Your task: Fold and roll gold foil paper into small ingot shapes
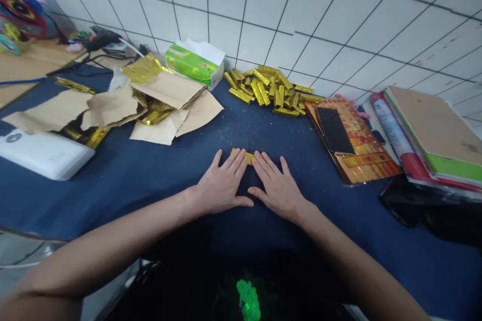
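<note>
Left hand [220, 185] is held open and flat, fingertips pressed on a gold foil strip [242, 155]; right hand [276, 188] is laid open against the strip's other end, nothing grasped. The strip is pinned on blue cloth [150, 185]. Kraft paper sheets [109, 108] lie far left of the strip, gold foil rolls [269, 90] beyond it. Uneven pressure could shift or crease the thin foil.

Small craft workspace, home-like room. White tiled wall [339, 20] from 12 to 3 o'clock. Table with blue cloth cover [124, 180] ahead. Gold foil rolls [271, 91] at 12 o'clock, tissue box [195, 62] at 11, brown paper sheets [169, 88] at 11, notebooks [433, 130] at 2, colourful decoration [18, 17] at 10.
</note>
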